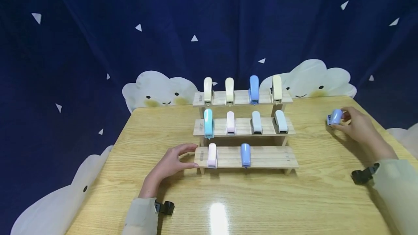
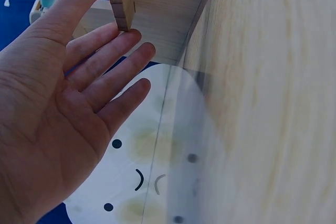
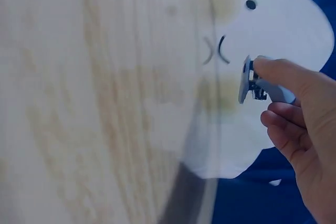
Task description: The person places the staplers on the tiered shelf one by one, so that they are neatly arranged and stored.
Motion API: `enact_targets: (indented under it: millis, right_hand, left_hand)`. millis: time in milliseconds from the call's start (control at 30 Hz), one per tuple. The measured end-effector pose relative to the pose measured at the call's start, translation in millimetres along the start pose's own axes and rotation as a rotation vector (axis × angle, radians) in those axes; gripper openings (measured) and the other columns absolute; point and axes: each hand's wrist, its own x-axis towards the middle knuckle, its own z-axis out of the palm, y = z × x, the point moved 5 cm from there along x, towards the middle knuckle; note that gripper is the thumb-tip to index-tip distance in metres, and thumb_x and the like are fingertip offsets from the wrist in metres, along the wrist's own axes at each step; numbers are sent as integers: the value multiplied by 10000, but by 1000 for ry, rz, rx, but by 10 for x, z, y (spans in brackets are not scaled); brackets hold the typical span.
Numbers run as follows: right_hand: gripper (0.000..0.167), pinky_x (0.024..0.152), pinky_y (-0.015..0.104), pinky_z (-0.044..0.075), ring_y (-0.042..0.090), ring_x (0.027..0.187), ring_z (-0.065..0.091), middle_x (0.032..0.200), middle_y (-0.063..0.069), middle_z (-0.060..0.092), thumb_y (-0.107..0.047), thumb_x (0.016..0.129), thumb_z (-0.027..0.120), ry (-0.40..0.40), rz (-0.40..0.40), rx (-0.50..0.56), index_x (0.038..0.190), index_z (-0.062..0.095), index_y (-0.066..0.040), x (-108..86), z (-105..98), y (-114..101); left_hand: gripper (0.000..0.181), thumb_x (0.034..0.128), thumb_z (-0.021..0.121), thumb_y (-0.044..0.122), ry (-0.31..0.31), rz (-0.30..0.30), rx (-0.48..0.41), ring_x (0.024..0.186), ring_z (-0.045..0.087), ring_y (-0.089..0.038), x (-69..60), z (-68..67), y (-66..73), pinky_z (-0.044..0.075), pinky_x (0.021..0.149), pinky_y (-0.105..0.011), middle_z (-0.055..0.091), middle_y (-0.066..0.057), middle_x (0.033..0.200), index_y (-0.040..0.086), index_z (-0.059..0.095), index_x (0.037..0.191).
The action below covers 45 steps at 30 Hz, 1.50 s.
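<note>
My right hand (image 1: 357, 124) holds a small blue stapler (image 1: 335, 116) at the right side of the table. In the right wrist view the thumb and fingers pinch this stapler (image 3: 278, 92) just above the tabletop. My left hand (image 1: 173, 160) rests at the left end of the wooden rack's bottom shelf (image 1: 267, 157), thumb and fingers touching the board's end. Its fingers (image 2: 118, 85) look fairly straight in the left wrist view. On that shelf stand a pale pink stapler (image 1: 212, 155) and a blue stapler (image 1: 245, 154).
The middle shelf (image 1: 218, 128) carries a turquoise stapler (image 1: 208, 122), a pale pink one (image 1: 230, 122) and two whitish ones. Above, the top shelf (image 1: 241, 97) bears several cream staplers and a blue stapler (image 1: 254, 89). A dark blue curtain (image 1: 163, 28) hangs behind the wooden table (image 1: 261, 202).
</note>
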Motion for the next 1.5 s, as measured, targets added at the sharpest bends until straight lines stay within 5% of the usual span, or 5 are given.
enact_targets:
  millis: [233, 667, 900, 1067, 1500]
  right_hand:
    - [587, 563, -3, 334, -229, 742, 337, 903, 236, 615, -68, 703, 834, 160, -96, 88, 1172, 524, 103, -170, -228, -390]
    - [715, 638, -10, 362, -204, 831, 389, 867, 137, 598, 22, 586, 883, 318, -303, 165, 1180, 497, 118, -498, -511, -1414]
    - [712, 634, 18, 389, -173, 834, 405, 840, 98, 608, -359, 735, 856, 327, -431, 190, 1157, 529, 112, -679, -513, -1885]
    - [809, 609, 60, 395, -86, 791, 440, 836, 50, 600, -655, 844, 567, 298, -501, 201, 1150, 546, 93, -805, -405, -2152]
    - [635, 597, 196, 478, 99, 809, 527, 911, 30, 593, -150, 656, 880, 95, -493, 79, 1165, 535, 11, -935, 51, -2399]
  left_hand:
    - [669, 766, 826, 364, 4, -3, 8, 1294, 561, -282, -1, -6, -6, 402, 1146, -509, 627, -44, 1347, 167, 574, 1353]
    - [673, 773, 818, 376, 0, -15, -9, 1293, 563, -287, -12, -12, -34, 409, 1142, -503, 625, -51, 1353, 166, 568, 1362]
    - [690, 773, 817, 375, 1, -2, -8, 1295, 560, -301, -20, -41, -18, 403, 1142, -514, 613, -60, 1369, 149, 558, 1372]
    - [691, 776, 817, 366, 0, 0, -5, 1296, 561, -295, -17, -44, -22, 401, 1145, -512, 615, -58, 1367, 138, 555, 1373]
    - [682, 770, 820, 375, 1, 6, -16, 1289, 568, -293, -5, -3, -3, 409, 1138, -510, 628, -53, 1349, 159, 564, 1364]
